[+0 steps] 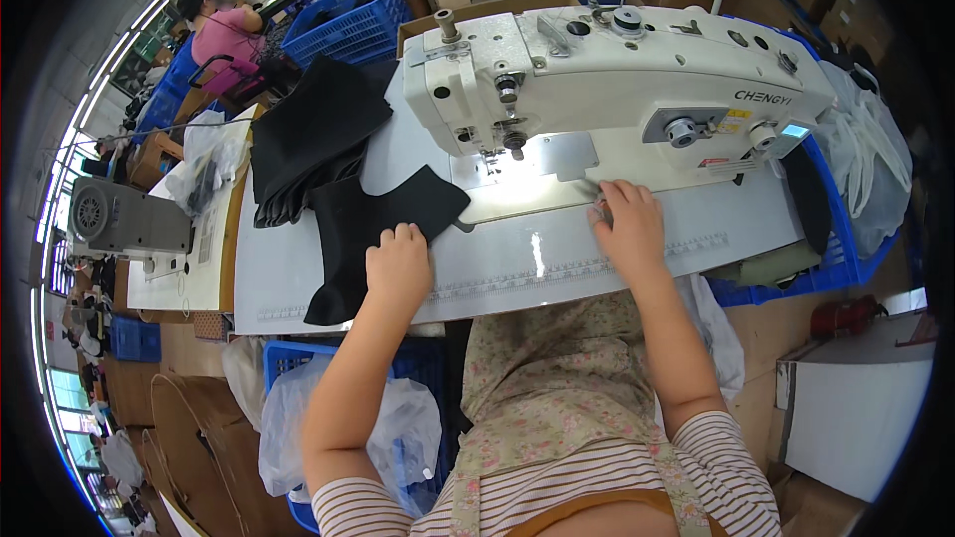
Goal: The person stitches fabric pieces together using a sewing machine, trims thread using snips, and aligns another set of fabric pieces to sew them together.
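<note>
My left hand [400, 264] is closed, its fingers curled on the right edge of a black fabric piece [348, 234] lying flat on the machine table. A pointed end of that piece reaches toward the needle area of the white sewing machine [637, 60]. My right hand [632, 227] rests at the front edge of the machine bed, right of the lit needle plate [542, 161]. Its fingers are pinched together around something small and dark, mostly hidden by them. Behind the fabric piece lies a stack of black fabric pieces [313, 134].
A printed ruler strip [537, 282] runs along the front of the white tabletop [269, 278]. Blue crates [348, 20] stand behind, and another, holding clear plastic bags [408, 418], is below left. Right of the machine hangs a full plastic bag [865, 149]. A person in pink [227, 45] sits far left.
</note>
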Demonstrator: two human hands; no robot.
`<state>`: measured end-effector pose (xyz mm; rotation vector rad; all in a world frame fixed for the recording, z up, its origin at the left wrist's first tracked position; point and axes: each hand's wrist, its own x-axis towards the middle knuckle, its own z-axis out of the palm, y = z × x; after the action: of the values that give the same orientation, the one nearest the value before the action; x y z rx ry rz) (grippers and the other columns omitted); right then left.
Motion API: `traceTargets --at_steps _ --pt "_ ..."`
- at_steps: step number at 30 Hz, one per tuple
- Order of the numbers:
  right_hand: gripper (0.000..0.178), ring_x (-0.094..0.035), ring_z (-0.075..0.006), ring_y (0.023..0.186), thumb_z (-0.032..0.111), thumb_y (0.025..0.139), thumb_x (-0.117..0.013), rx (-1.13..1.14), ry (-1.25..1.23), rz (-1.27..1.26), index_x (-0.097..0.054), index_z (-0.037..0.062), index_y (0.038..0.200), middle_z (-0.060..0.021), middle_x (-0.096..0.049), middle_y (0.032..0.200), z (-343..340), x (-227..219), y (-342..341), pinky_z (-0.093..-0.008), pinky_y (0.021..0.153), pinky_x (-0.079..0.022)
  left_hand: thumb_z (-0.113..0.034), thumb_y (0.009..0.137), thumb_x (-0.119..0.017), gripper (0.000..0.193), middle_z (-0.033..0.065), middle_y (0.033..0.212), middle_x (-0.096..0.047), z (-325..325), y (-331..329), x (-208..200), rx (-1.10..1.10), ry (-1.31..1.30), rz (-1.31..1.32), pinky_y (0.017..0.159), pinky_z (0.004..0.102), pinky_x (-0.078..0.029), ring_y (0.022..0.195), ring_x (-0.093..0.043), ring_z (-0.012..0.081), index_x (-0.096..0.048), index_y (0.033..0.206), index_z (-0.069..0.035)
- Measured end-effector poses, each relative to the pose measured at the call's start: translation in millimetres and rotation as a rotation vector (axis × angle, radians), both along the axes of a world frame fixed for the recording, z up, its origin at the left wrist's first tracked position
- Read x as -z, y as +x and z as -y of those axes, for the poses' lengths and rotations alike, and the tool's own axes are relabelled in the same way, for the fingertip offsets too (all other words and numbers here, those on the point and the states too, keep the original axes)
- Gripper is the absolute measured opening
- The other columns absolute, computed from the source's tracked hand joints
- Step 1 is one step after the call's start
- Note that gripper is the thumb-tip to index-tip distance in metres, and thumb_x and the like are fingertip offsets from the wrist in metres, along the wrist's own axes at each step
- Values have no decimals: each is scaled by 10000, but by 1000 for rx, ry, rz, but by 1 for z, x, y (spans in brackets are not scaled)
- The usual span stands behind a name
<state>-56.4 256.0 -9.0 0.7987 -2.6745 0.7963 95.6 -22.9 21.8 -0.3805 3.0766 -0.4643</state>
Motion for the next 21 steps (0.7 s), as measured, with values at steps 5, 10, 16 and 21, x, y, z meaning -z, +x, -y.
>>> traceTargets --at_steps 5,10,16,21 --pt "507 -434 -321 1245 303 804 -679 52 55 -231 -580 47 1229 -141 -532 1292 -12 10 -4 -508 1057 -287 -288 798 -679 311 148 1001 -620 -37 -50 -12 -23 259 -293 783 434 -500 943 -596 324 -664 903 5" --pt "488 -427 -329 1252 308 821 -668 12 -17 -214 -585 37 1217 -145 -528 1294 -11 12 -6 -506 1053 -295 -163 767 -670 207 150 904 -672 -26 -105 27 -51 799 -580 762 410 -503 889 -633 328 -675 902 -7" --pt "458 -439 -338 1229 294 827 -666 15 -96 -181 -592 30 1194 -143 -541 1262 -14 13 -7 -493 1029 -315 -89 721 -641 127 134 801 -673 -26 -132 38 -145 818 -609 688 399 -504 794 -646 317 -668 822 -18" --pt "443 -448 -336 1218 276 828 -671 29 -123 -178 -595 30 1188 -140 -551 1242 -17 11 -10 -482 1020 -325 -51 694 -632 110 131 762 -660 -30 -139 34 -219 880 -534 659 391 -495 748 -639 313 -642 794 -7"
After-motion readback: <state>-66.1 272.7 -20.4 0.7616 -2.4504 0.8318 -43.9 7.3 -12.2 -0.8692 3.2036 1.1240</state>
